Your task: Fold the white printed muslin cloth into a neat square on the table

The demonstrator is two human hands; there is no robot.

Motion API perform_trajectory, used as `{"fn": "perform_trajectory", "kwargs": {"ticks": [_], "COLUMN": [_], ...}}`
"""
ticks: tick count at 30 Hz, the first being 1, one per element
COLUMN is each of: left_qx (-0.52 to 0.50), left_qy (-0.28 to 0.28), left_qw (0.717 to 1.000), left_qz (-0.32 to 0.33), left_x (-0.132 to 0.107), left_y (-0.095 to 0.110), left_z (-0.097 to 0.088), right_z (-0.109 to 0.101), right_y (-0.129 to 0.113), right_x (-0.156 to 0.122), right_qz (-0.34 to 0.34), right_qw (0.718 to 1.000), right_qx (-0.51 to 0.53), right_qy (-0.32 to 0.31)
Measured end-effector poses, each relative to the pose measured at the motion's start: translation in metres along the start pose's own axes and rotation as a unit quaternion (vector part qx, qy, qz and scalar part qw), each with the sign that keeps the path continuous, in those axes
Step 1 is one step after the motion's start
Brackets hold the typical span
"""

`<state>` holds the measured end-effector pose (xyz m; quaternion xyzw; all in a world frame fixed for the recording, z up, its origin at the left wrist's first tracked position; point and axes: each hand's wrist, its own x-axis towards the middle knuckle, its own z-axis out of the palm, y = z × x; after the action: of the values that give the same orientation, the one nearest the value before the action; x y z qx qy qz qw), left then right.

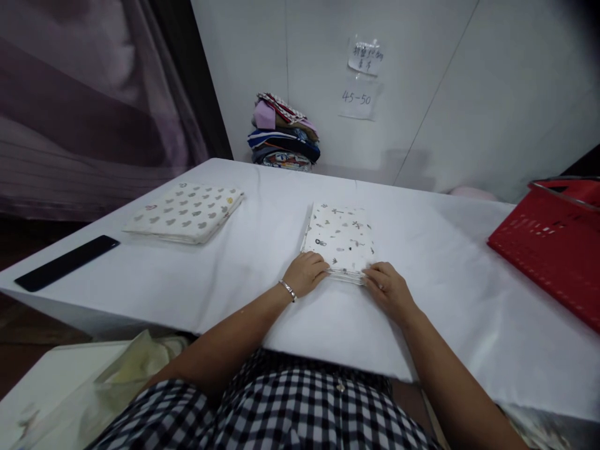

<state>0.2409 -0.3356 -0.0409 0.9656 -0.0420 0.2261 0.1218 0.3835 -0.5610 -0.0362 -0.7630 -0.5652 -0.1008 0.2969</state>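
Observation:
A white folded cloth (338,234) with small scattered prints lies flat on the table in front of me, its stacked layers showing along the near edge. At its near left corner, my left hand (307,272) grips the edge, a silver bracelet on the wrist. My right hand (388,289) pinches the near right corner between thumb and fingers. Both thumbs are partly hidden. Farther left rests another folded cloth (187,211), larger, white with rows of grey shapes; neither hand touches it.
The table has a white cover (262,219). A long black strip (68,262) lies near its left edge and a red basket (557,237) stands at the right. Behind the table, a stack of folded fabrics (285,134) leans by the wall under paper notes (359,99).

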Motion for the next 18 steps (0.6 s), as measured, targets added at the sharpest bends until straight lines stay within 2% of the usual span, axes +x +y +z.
{"fn": "perform_trajectory", "kwargs": {"ticks": [5,10,18], "left_qx": [0.021,0.038,0.027], "left_qy": [-0.004,-0.019,-0.025], "left_qw": [1.000,0.999,0.999], "left_qz": [-0.006,-0.002,-0.006], "left_x": [0.0007,0.0020,0.0006], "left_y": [0.0013,0.0038,0.0030], "left_z": [0.0019,0.0007,0.0016], "right_z": [0.0017,0.0039,-0.0060], "right_y": [0.0016,0.0059,0.0068], "right_x": [-0.0005,-0.0006,-0.0101], "right_qz": [-0.007,-0.011,0.039], "right_qw": [1.000,0.999,0.998], "right_qx": [-0.012,-0.035,-0.039], "right_qy": [-0.002,0.026,-0.027]}}
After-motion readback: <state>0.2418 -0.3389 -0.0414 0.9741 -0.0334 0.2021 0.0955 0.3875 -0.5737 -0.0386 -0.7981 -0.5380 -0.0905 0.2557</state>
